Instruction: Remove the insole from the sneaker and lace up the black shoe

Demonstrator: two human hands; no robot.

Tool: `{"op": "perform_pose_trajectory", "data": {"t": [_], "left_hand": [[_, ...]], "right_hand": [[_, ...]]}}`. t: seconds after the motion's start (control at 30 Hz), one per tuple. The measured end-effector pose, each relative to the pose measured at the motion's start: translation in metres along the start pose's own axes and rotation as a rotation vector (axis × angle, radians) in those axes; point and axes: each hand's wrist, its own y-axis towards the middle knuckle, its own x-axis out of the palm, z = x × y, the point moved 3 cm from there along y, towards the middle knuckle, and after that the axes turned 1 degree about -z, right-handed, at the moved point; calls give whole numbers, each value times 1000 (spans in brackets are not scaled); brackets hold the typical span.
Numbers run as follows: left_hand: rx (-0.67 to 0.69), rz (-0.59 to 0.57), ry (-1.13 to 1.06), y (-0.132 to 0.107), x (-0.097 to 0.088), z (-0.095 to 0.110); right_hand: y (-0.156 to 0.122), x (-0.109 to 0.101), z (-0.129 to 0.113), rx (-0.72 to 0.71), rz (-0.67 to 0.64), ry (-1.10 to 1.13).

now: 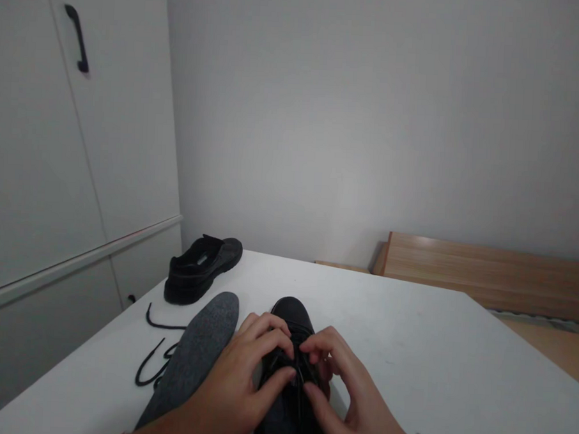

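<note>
Laces, black and loose (167, 327), lie just left of the grey insole (202, 338), their ends curling toward its edge; they look limp and light, easiest taken by a tip. Beyond the insole's far end and to its left stands a black shoe (191, 280), untouched. The insole itself looks felted and thin, likely bendy and hardly fragile; its long sides would give a grip.

Just right of the insole, the left hand (244, 375) bends over the near shoe (306, 366), thumb and fingertips drawn close together at its lacing. That shoe, toe pointing away, sits beside the insole on its right. It looks stiff at the toe and softer around the opening, probably light enough to shift under a tug, so its sides are the firm place to steady it. The lace on it seems thin and perhaps slippery, best pinched between fingertips.

Farther right of the insole, the right hand (346, 389) curls at the shoe's right side, thumb and forefinger parted near the lace. Whether either hand actually pinches the lace, I cannot tell.
</note>
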Motion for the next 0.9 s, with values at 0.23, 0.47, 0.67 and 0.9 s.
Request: {"op": "perform_pose_trajectory", "data": {"t": [0.23, 0.47, 0.67, 0.9], "left_hand": [[32, 80, -64, -4, 2, -6], [64, 178, -57, -4, -7, 0], [84, 173, -61, -3, -9, 1], [110, 129, -25, -4, -6, 1]], "right_hand": [[1, 0, -2, -19, 39, -3], [-1, -1, 8, -17, 164, -33], [-8, -1, 11, 61, 220, -33], [-8, -9, 0, -50, 323, -9]]}}
